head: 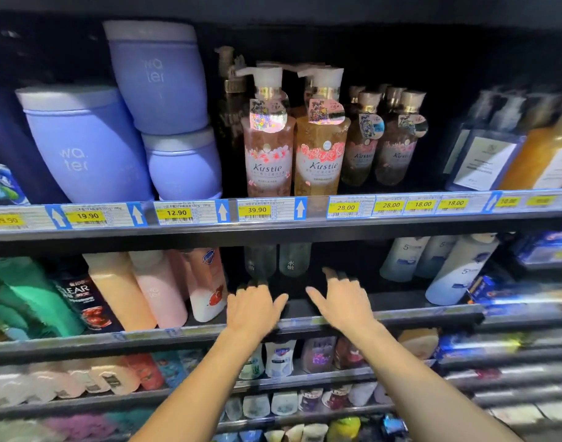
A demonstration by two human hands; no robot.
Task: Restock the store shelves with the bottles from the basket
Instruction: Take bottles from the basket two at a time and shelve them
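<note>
We have both hands in middle shelf gap. Left hand spread, fingertips near dark bottles at back; right hand wide, empty. Basket out of view. Risk: careless nudge tips dark bottles, or wrist clips pink bottle beside.

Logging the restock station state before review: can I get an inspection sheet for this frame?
Surface: middle shelf, bare gap at its centre.
Job's things: two dark bottles upright at the back of the gap; basket not in view.
Clutter: nothing seen loose; pink and orange bottles left of the gap, white bottles right of it.
Grippers: left hand open, fingertips near the left dark bottle, contact unclear; right hand open, holding nothing.
Cables: nothing seen.
Surroundings: upper shelf with Kustie pump bottles, purple tubs, price tags; pouches below, blurred.
</note>
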